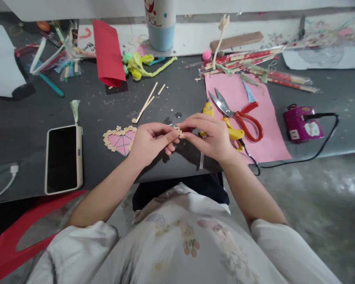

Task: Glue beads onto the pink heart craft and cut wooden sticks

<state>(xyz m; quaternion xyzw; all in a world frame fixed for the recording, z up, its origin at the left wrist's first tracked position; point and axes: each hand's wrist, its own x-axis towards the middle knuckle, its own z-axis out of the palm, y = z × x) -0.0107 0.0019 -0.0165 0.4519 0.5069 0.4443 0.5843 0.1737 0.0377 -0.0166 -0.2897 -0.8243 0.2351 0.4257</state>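
My left hand [155, 142] and my right hand [209, 136] meet above the table's front part, both closed in a pinch. Between their fingertips is a small cluster of pale wooden stick pieces [180, 133], mostly covered by the fingers. Beside my left hand lies a pink paper heart [122, 144], its visible edge lined with short wooden bits and its face crossed by dark lines. My right hand partly hides a yellow glue gun [236, 134], whose cord runs to the right. Red-handled scissors [248, 125] lie partly open just beyond it.
Pink paper [269, 144] lies under the scissors. A purple box [304, 124] with a black cable stands right. Left is a phone [63, 159]. Loose wooden sticks [144, 105], a red envelope [109, 53], yellow-green fuzzy wire [136, 67], a cup [161, 27] and wrapped chopsticks [242, 59] lie farther back.
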